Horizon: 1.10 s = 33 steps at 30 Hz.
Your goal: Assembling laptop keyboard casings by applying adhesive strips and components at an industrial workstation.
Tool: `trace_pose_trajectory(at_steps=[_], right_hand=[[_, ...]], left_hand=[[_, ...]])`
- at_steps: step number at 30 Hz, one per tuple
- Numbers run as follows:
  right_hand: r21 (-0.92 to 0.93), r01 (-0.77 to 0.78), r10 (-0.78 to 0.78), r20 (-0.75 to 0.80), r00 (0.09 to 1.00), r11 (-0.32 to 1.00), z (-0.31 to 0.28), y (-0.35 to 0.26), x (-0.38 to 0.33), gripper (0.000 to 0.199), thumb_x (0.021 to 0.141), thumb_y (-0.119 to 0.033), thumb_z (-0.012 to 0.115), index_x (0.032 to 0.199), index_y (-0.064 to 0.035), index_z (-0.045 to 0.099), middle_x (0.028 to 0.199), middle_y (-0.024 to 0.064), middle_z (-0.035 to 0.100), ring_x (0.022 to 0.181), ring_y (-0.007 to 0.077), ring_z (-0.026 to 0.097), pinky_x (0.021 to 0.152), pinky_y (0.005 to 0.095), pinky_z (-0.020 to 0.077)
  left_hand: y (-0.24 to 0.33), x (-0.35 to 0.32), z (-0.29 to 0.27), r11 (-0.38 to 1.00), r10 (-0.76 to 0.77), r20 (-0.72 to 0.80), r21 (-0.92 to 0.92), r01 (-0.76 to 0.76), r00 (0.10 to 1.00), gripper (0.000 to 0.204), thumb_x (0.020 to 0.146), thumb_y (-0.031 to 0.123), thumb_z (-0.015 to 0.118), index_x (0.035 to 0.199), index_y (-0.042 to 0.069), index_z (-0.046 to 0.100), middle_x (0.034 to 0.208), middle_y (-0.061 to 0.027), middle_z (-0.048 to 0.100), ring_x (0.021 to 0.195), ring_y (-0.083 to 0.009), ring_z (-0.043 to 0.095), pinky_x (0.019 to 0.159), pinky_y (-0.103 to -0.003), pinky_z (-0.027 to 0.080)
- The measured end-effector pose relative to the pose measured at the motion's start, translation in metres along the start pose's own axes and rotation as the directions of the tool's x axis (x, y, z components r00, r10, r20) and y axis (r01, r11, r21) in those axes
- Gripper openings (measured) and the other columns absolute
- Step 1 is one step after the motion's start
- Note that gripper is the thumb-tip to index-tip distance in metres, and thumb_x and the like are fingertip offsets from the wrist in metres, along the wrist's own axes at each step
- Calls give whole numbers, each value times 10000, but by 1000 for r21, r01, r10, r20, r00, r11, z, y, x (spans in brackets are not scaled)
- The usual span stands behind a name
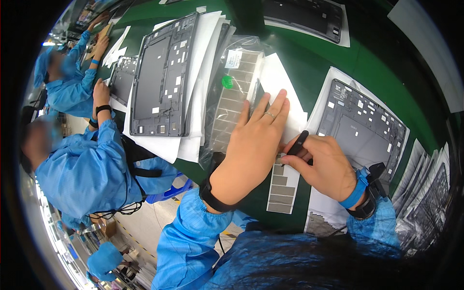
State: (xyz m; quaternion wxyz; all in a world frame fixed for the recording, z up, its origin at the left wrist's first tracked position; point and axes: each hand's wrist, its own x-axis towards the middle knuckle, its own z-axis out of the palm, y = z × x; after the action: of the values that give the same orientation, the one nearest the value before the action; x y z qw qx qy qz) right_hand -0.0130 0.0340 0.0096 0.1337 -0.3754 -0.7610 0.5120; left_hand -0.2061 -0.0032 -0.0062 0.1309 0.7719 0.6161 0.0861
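My left hand (258, 135) lies flat with its fingers spread, across a white sheet (286, 96) and the edge of a clear plastic bag (212, 111). Inside the bag are strips of grey-brown rectangular pads (237, 92). My right hand (321, 159) pinches a slim black hand tool (298, 143); its lower end is mostly hidden by my fingers. That end is at the upper part of a white backing strip (288, 203) bearing grey rectangular pads (280, 190). Just right of my right hand, a dark grey tablet-like housing (365, 125) with small white patches rests on white sheets.
Another dark housing (162, 77) tops a stack of white sheets on the left. A further housing (304, 17) lies at the far edge. Wrapped parts (420, 193) stand at the right on the green table (386, 63). Co-workers in blue (87, 164) sit to the left.
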Motion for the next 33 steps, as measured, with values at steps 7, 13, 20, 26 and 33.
trace_pose_trajectory(at_steps=[7,13,20,26,33], right_hand=[[115,45,-21,-195,981,992,-4,-6,-24,127,915,-75,789,983,12,726,869,151,750,776,283,755,723,353,593],[576,76,358,-600,715,814,-46,23,-89,155,962,-11,746,1094,43,683,939,115,749,868,178,740,804,299,597],[408,148,409,-912,22,901,-97,124,-129,227,1009,-191,748,1096,8,679,965,90,742,833,149,731,735,268,561],[474,128,475,-880,18,871,-93,116,-123,234,1006,-195,754,1082,5,659,927,82,736,824,149,723,732,256,550],[347,-39,347,-938,-12,937,-90,114,-121,184,997,-143,744,1033,24,676,798,102,739,723,153,746,601,274,543]], left_hand=[[-1,6,-7,998,39,0,-44,-39,999,838,817,192,802,1545,1,433,1663,-137,391,1493,-388,413,1227,-561,336],[4,10,-20,998,44,76,-56,-40,996,898,835,261,812,1592,36,385,1684,-145,357,1508,-403,394,1240,-541,327],[95,51,-41,974,221,63,-69,-217,973,869,810,293,844,1516,-44,466,1593,-245,440,1420,-443,481,1200,-506,401],[191,84,30,860,508,76,-99,-500,858,891,833,387,816,1517,-58,456,1613,-205,416,1456,-377,448,1216,-509,375],[213,92,46,871,490,258,-97,-482,833,919,825,380,835,1526,-59,435,1670,-168,325,1505,-373,385,1193,-545,410]])
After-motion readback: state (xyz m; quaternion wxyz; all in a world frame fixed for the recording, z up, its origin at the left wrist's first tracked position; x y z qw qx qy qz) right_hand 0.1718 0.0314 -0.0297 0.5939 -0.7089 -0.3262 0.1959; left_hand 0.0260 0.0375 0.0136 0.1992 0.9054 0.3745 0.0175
